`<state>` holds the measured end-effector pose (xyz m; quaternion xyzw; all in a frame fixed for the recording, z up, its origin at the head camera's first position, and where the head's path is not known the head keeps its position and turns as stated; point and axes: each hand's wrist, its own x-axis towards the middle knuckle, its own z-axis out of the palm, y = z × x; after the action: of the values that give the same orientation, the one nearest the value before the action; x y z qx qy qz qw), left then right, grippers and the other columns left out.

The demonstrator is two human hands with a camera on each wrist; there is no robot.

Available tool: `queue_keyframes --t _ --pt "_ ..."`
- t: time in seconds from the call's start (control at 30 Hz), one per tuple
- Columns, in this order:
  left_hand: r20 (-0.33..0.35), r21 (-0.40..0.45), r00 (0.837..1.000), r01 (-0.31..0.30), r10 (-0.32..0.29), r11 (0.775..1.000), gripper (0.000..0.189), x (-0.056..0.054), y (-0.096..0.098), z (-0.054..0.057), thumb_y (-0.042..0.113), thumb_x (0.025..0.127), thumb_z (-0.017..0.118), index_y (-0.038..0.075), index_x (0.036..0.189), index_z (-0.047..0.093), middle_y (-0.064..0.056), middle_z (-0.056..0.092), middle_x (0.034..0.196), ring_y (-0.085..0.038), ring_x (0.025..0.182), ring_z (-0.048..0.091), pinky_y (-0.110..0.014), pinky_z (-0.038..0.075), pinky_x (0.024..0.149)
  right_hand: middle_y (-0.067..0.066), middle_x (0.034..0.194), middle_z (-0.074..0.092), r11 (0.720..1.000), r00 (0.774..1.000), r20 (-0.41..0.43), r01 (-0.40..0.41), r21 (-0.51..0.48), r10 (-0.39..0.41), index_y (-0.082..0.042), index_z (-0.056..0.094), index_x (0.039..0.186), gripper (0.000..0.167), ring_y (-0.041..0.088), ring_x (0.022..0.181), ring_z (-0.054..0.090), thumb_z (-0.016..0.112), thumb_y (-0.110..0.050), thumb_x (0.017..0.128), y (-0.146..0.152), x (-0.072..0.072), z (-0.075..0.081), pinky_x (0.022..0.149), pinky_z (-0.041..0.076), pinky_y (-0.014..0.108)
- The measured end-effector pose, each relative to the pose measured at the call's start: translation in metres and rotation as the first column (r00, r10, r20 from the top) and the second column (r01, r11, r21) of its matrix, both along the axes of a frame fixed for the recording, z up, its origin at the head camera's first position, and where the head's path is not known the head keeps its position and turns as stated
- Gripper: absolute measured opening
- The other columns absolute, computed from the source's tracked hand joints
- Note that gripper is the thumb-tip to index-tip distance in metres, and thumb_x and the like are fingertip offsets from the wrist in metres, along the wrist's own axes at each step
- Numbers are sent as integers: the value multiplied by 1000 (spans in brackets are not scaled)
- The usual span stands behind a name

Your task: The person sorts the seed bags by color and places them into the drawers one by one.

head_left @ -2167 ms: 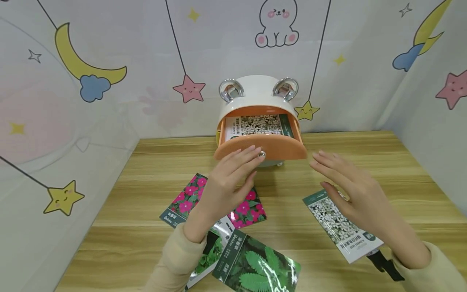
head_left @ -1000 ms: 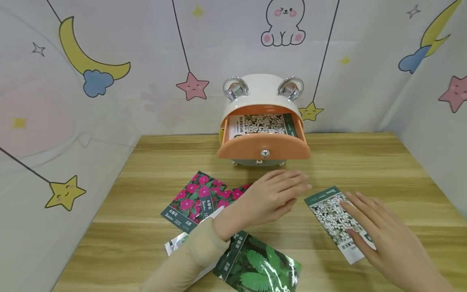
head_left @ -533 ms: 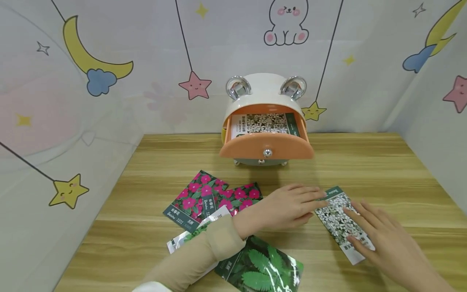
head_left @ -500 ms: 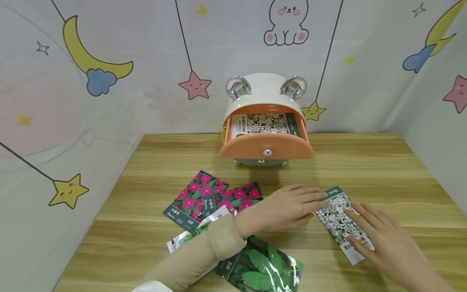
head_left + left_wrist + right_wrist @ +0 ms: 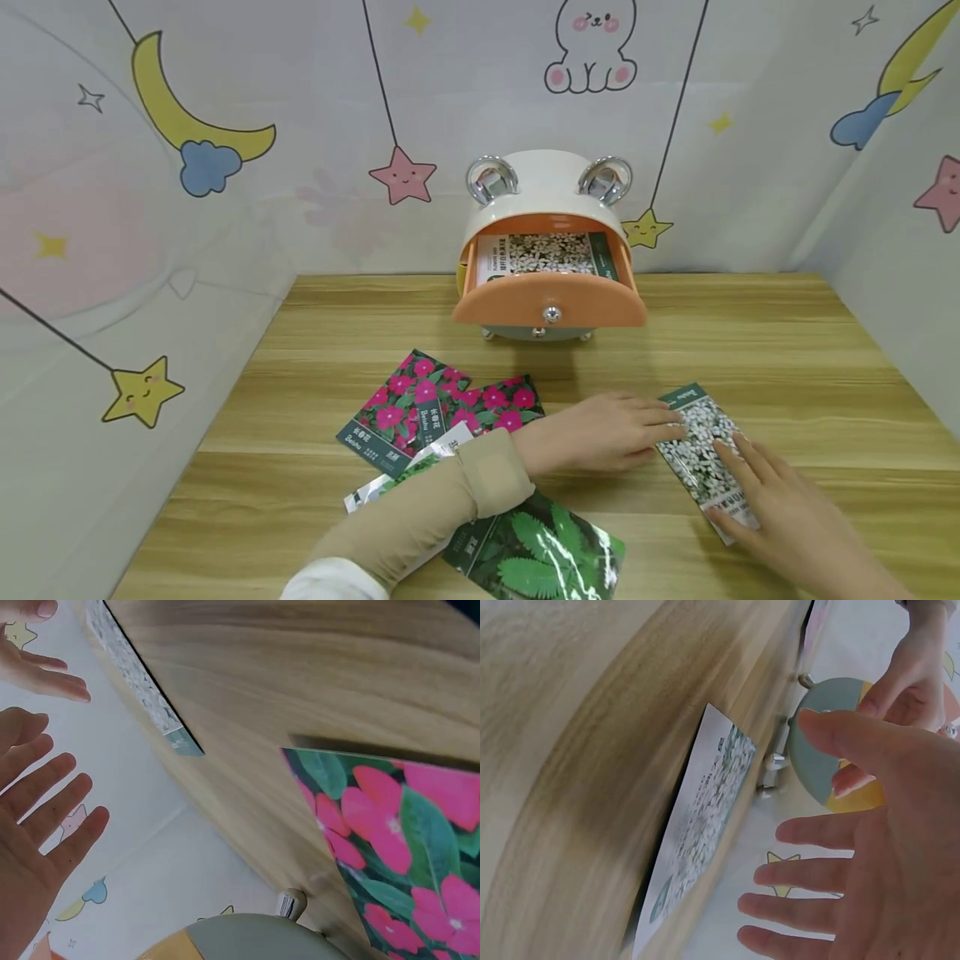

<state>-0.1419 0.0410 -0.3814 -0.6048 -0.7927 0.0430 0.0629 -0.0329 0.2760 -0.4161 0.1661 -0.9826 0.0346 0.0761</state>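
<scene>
My left hand [image 5: 611,432] reaches across to the left edge of a white-flower seed packet [image 5: 701,454], fingers relaxed. Over that packet's lower right part is my right hand [image 5: 795,508], fingers extended and covering some of it. In the left wrist view, the left hand [image 5: 37,817] has straight, spread fingers and an empty palm. The right wrist view shows the right hand [image 5: 855,847] likewise spread above the tabletop, beside the seed packet [image 5: 697,825]. Behind them stands a white bear-eared drawer box [image 5: 538,187], its orange drawer [image 5: 517,302] pulled out with another white-flower packet [image 5: 555,252] inside.
Pink-flower packets [image 5: 390,415] overlap on the left of the wooden table [image 5: 360,304]. A green-leaf packet [image 5: 555,550] lies at the front, and a white-edged packet [image 5: 367,493] is partly under the left sleeve. A printed cloth [image 5: 300,75] hangs behind the box.
My left hand has left the drawer's knob and moved right and nearer to the white-flower packet. My right hand has lowered over that packet. The drawer stays out.
</scene>
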Motion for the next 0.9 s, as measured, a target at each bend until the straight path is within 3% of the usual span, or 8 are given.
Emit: queue_keyframes --t 0.2,0.37,0.6,0.9 --pt "41 -90 998 -39 43 995 46 -7 12 -11 27 102 42 22 147 39 4 42 152 -13 141 39 -30 34 116 34 139 44 999 996 77 32 19 -34 5 43 139 88 53 122 46 72 -52 78 -1 1 -5 93 42 66" --pt "35 -189 996 -78 86 979 46 -11 23 -18 29 103 38 25 149 35 5 37 155 -12 143 36 -32 36 115 38 142 38 998 987 153 55 2 -55 9 37 141 94 56 125 41 69 -55 80 -2 0 -8 93 41 68" --pt "2 -261 997 -69 72 963 47 -14 37 -18 32 103 40 25 149 35 7 35 155 -11 143 34 -29 34 116 39 140 39 997 984 165 70 12 -71 10 41 138 92 56 126 40 67 -57 81 -3 -1 -11 93 41 68" --pt "16 -391 989 -127 145 912 56 -20 49 -22 40 99 46 32 151 28 12 25 158 -6 146 26 -30 33 116 40 139 39 997 978 192 80 11 -80 9 44 136 92 61 123 39 66 -59 80 -5 -4 -16 93 40 69"
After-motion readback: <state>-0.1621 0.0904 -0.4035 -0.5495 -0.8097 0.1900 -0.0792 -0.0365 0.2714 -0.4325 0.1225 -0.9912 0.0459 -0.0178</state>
